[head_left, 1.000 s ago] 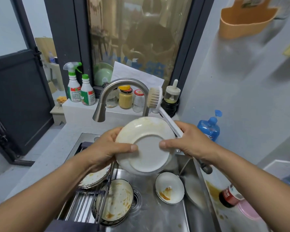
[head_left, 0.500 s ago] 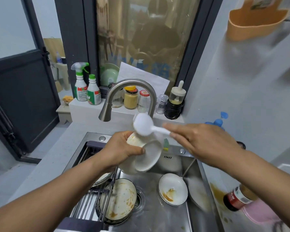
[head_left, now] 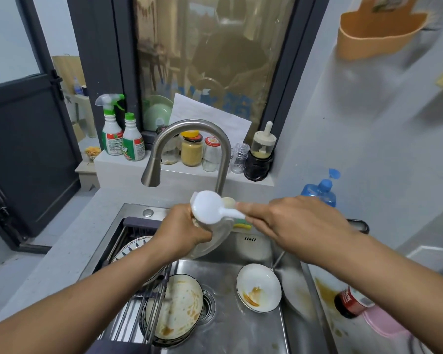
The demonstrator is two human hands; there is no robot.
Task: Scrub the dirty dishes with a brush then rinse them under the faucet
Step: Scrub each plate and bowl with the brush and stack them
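Hands both busy: left hand [head_left: 182,231] grips the tilted white plate [head_left: 215,241] above the sink [head_left: 253,333], and right hand [head_left: 297,226] holds the brush [head_left: 210,206], head against the plate's top edge. Two stained dishes [head_left: 179,305] lie below. Labels on the spray bottles [head_left: 111,134] and the red-labelled bottle [head_left: 351,301] are too blurred to read.

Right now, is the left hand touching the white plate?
Touching. The head view shows the left hand gripping the white plate at its edge, with no gap between them.
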